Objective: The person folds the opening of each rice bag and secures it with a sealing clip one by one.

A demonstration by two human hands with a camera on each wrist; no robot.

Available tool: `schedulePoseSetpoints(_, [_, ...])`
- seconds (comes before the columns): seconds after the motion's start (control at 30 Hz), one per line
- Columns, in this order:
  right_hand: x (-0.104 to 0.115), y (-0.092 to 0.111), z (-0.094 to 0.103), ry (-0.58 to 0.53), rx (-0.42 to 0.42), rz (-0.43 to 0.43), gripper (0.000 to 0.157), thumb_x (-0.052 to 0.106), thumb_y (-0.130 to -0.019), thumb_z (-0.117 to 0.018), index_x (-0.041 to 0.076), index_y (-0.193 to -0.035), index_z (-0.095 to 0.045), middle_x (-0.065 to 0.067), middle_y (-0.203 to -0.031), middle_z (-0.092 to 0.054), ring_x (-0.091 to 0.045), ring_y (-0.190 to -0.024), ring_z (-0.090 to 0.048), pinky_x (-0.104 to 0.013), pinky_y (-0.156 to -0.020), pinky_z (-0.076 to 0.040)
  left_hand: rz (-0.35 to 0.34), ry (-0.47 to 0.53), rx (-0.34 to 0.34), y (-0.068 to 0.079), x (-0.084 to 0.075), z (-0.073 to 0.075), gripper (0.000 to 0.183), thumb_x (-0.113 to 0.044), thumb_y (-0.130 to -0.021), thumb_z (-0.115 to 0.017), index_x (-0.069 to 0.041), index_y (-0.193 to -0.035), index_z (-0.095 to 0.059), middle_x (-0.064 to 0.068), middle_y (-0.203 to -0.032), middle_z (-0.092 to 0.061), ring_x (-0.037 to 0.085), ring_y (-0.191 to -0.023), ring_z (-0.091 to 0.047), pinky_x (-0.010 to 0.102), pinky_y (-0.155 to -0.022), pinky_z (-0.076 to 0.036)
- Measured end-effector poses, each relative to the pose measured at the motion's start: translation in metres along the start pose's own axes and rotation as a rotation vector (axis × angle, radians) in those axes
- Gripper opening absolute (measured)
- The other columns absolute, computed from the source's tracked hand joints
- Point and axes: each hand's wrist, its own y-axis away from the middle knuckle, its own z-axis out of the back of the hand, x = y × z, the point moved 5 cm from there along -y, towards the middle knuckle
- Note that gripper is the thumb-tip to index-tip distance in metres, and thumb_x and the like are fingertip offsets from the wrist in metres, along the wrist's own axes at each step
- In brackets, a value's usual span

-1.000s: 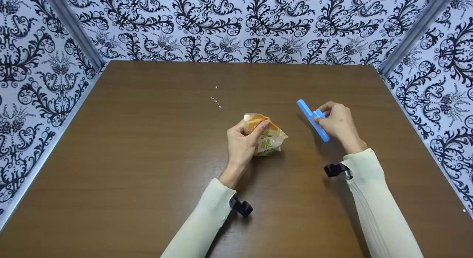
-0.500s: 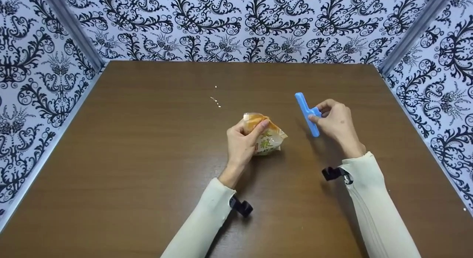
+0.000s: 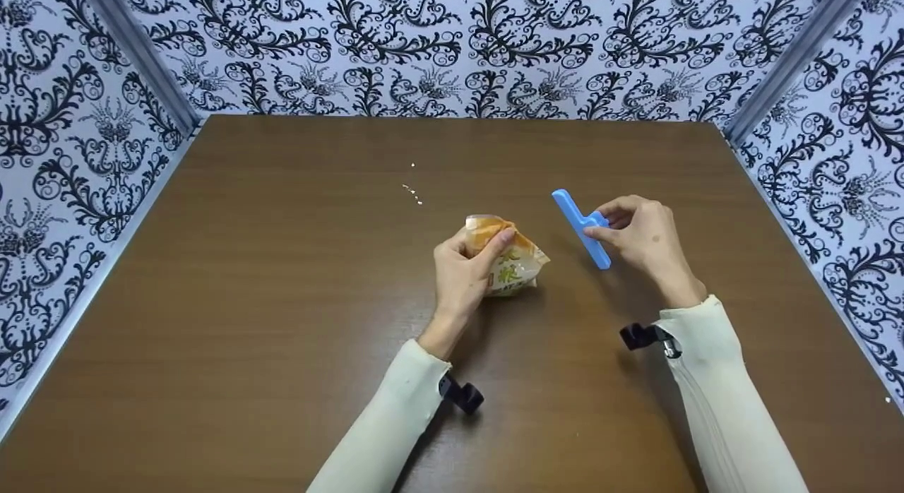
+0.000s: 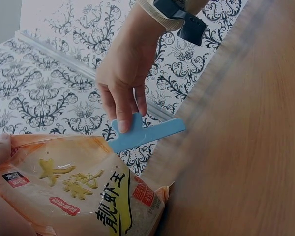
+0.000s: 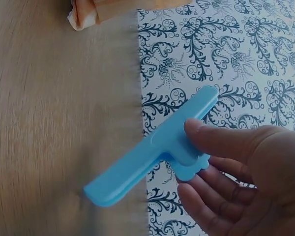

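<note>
Two hands are working, both occupied; from my remote station I am listing them. Item one: the right hand (image 3: 644, 232) is pinching a blue clip (image 3: 574, 218) by its tab, thumb on one face, other fingers curling beneath. Item two: the left hand (image 3: 460, 274) is gripping a printed bag (image 3: 517, 270) by its orange upper part, thumb pressing across it.

Principal relation: the clip is hanging above the table (image 3: 282, 302), right of the bag, near but apart. Its long bar is running from far left to near right and is lying between the right fingers and the bag. The bag's upper right edge is slanting the same general way, less steeply; I am judging that difference of angle to be what the coming move turns on. The left hand is closer to the bag, the right to the clip. Whether the clip's bars are parting, I am failing to tell.

Possible hindrance: the left thumb is occupying part of the bag's top.

Surroundings: white specks (image 3: 419, 202) are lying far and left of the bag; a black wrist camera (image 3: 466, 399) is jutting from the left sleeve (image 3: 395, 415); the patterned wall (image 3: 395, 55) is bounding the far side.
</note>
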Motion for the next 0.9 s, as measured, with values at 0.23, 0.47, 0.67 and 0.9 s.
schedulePoseSetpoints(0.23, [0.006,0.006,-0.001,-0.028,0.066,0.048,0.033,0.024,-0.085,-0.089,0.002,-0.108,-0.078,-0.019,-0.1,-0.076,-0.021,-0.083,-0.067,-0.009,-0.067,-0.046,0.002,0.001,-0.002,0.0,0.0,-0.001,0.021,-0.019,-0.089,-0.083,-0.001,-0.1,-0.078,0.005,-0.081,-0.076,0.009,-0.069,-0.068,0.024,-0.062,-0.055])
schedulePoseSetpoints(0.47, [0.007,0.014,-0.002,-0.045,0.12,0.064,0.029,0.023,-0.086,-0.087,0.004,-0.106,-0.077,-0.016,-0.096,-0.075,-0.017,-0.08,-0.062,-0.013,-0.067,-0.047,0.007,-0.003,-0.01,-0.001,0.001,-0.001,0.021,-0.018,-0.088,-0.084,-0.001,-0.099,-0.078,0.008,-0.084,-0.078,0.01,-0.071,-0.07,0.026,-0.065,-0.058])
schedulePoseSetpoints(0.67, [0.005,0.017,-0.003,-0.046,0.125,0.077,0.026,0.022,-0.086,-0.088,0.005,-0.103,-0.078,-0.014,-0.091,-0.074,-0.014,-0.076,-0.061,-0.015,-0.065,-0.047,0.012,-0.003,-0.012,0.0,0.0,0.0,0.021,-0.018,-0.088,-0.084,-0.001,-0.099,-0.079,0.009,-0.085,-0.078,0.01,-0.072,-0.07,0.026,-0.066,-0.058])
schedulePoseSetpoints(0.9, [0.005,0.021,-0.001,-0.062,0.12,0.1,0.024,0.022,-0.083,-0.09,0.007,-0.097,-0.079,-0.011,-0.085,-0.073,-0.009,-0.07,-0.06,-0.015,-0.063,-0.047,0.016,0.017,-0.01,0.0,0.0,0.0,0.021,-0.017,-0.089,-0.084,0.0,-0.099,-0.078,0.009,-0.086,-0.079,0.011,-0.073,-0.071,0.027,-0.068,-0.059])
